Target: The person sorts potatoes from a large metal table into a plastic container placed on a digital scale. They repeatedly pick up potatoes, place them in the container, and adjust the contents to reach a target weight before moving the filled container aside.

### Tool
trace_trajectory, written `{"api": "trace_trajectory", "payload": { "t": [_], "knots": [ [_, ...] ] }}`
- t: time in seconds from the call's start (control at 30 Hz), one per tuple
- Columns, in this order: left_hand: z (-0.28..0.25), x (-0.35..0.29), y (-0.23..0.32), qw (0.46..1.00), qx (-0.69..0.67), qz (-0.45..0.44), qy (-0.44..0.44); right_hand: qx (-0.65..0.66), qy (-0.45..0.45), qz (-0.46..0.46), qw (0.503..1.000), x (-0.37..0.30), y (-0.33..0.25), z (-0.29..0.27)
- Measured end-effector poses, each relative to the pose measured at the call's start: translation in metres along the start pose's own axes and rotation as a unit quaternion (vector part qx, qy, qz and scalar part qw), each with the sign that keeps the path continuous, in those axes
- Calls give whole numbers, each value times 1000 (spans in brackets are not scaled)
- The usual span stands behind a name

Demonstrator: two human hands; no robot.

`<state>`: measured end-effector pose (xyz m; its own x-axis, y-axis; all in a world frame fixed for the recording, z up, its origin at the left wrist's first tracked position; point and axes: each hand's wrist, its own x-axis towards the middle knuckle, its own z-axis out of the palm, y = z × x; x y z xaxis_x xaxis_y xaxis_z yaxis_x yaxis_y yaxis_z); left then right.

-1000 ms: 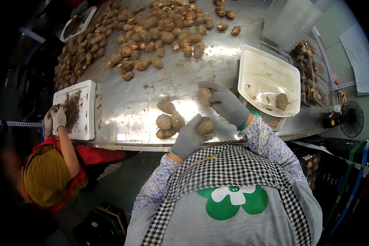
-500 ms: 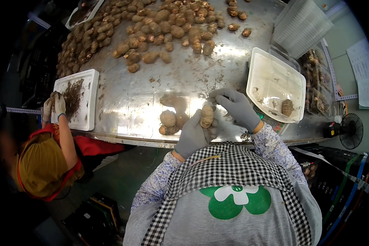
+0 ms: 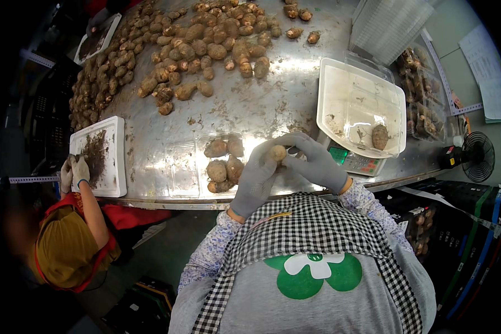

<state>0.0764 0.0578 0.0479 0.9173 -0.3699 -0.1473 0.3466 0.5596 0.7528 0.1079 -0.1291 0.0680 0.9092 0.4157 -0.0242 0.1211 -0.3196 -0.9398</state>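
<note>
Left grip (image 3: 255, 182) cups a tuber (image 3: 278, 153), right grip (image 3: 318, 166) curled beside it.

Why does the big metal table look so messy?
Loose brown scraps are scattered across the metal table, outside the trays, so they look spilled. Also, one brown root lies apart from the heap, inside the white tub on the right. Nothing looks clearly broken.

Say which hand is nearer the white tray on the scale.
Right. The right hand is by the near-left corner of the white tray; the left hand is farther left.
</note>
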Motion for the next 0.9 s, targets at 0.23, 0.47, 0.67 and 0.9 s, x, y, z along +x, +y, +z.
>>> {"api": "trace_trajectory", "payload": {
  "t": [0.23,0.47,0.67,0.9],
  "knots": [
    [-15,-4,-12,999,41,8,12,87,2,84,993,1,22,2],
    [-24,-4,-14,968,248,48,3,42,41,128,990,6,29,5],
    [-35,-10,-29,998,50,7,41,73,47,134,987,10,28,7],
    [-23,-10,-1,831,505,231,-17,-6,21,99,995,14,-3,13]
  ]
}}
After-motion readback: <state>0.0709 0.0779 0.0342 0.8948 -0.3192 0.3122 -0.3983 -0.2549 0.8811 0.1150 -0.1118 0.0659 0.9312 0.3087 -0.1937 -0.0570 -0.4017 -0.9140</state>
